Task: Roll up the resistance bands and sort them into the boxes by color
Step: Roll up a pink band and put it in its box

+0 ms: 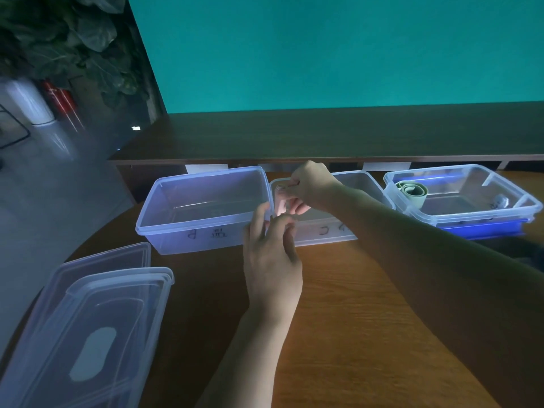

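The step in hand seems to be the placing of a rolled pink resistance band [280, 201] into the middle clear plastic box [365, 184]. The right hand [309, 187] reaches over this box with its fingers curled around the pink roll and holds it just above the left end of the box. The left hand [272, 254] is at the near rim between the middle box and the left clear plastic box [203, 207]; its fingers are loosely bent, and I cannot tell if they pinch a loose end of the band or only touch the rim.

The next move, I think, calls for lowering the roll inside and letting go without it springing open — the band looks soft and will want to unroll.

To the right, another clear box [465, 192] sits on a blue lid [482, 229] and already holds a rolled green band [411, 190]. Two clear lids [88, 334] lie stacked on the wooden desk [353, 319], near left, well apart from the hands. Nothing blocks the drop — only the left hand is close.
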`<state>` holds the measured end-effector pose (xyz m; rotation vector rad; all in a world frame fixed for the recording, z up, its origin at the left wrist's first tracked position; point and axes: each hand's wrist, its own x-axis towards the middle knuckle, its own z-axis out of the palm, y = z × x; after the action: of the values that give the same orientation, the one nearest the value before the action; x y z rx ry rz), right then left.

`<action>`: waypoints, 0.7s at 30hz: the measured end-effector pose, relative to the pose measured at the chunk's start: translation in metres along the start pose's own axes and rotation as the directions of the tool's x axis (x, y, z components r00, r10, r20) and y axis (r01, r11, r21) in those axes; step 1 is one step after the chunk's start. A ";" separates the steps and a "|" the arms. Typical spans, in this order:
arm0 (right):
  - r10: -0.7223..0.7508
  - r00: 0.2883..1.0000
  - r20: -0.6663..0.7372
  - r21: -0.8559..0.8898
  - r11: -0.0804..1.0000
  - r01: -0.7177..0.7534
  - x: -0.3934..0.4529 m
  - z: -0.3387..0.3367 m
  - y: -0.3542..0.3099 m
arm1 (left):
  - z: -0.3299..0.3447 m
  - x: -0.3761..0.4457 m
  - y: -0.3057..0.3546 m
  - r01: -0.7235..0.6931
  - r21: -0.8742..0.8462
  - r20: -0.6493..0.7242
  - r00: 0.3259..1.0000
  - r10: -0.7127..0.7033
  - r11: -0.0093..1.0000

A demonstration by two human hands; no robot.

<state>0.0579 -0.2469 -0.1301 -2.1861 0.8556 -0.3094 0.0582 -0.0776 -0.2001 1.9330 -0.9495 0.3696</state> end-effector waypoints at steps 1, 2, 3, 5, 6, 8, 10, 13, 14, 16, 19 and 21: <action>-0.002 1.000 0.006 -0.006 1.000 0.003 -0.001 -0.001 -0.001 | -0.001 0.000 0.000 0.008 -0.028 0.008 1.000 -0.008 1.000; -0.004 1.000 0.010 -0.003 1.000 0.004 -0.001 -0.002 -0.003 | -0.001 0.001 0.000 0.013 -0.059 0.020 1.000 -0.012 0.998; -0.002 1.000 0.015 0.009 1.000 0.002 -0.002 -0.002 -0.004 | -0.002 0.002 -0.001 0.016 -0.085 0.033 0.999 -0.013 0.996; 0.012 0.999 0.033 0.046 0.999 -0.014 -0.003 -0.003 -0.005 | -0.004 0.004 -0.002 0.031 -0.120 0.056 0.998 -0.025 0.992; 0.022 0.999 0.045 0.069 0.997 -0.025 -0.004 -0.003 -0.006 | -0.005 0.005 -0.003 0.039 -0.135 0.062 0.998 -0.031 0.990; 0.039 0.996 0.079 0.116 0.992 -0.048 -0.005 -0.004 -0.005 | -0.007 0.007 -0.004 0.032 -0.159 0.055 0.998 -0.024 0.987; 0.049 0.992 0.117 0.149 0.987 -0.067 -0.006 -0.005 -0.005 | -0.009 0.008 -0.006 0.004 -0.170 0.044 0.999 0.003 0.985; 0.044 0.991 0.123 0.115 0.992 -0.058 -0.008 -0.004 -0.007 | -0.013 0.010 -0.008 -0.035 -0.179 0.044 0.998 0.043 0.983; 0.041 0.993 0.113 0.097 0.994 -0.052 -0.009 -0.004 -0.008 | -0.014 0.010 -0.008 -0.042 -0.178 0.049 0.997 0.051 0.983; 0.045 0.994 0.101 0.089 0.995 -0.054 -0.011 -0.002 -0.009 | -0.014 0.011 -0.009 -0.040 -0.179 0.061 0.997 0.052 0.983; 0.062 0.992 0.111 0.142 0.987 -0.077 -0.012 0.002 -0.008 | -0.016 0.011 -0.008 -0.040 -0.180 0.051 0.997 0.050 0.983; 0.093 0.988 0.123 0.204 0.972 -0.116 -0.012 0.005 -0.009 | -0.016 0.011 -0.008 -0.044 -0.178 0.047 0.997 0.053 0.983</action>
<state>0.0553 -0.2316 -0.1261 -1.9358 0.8327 -0.2125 0.0730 -0.0670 -0.1899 1.7676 -1.0299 0.2552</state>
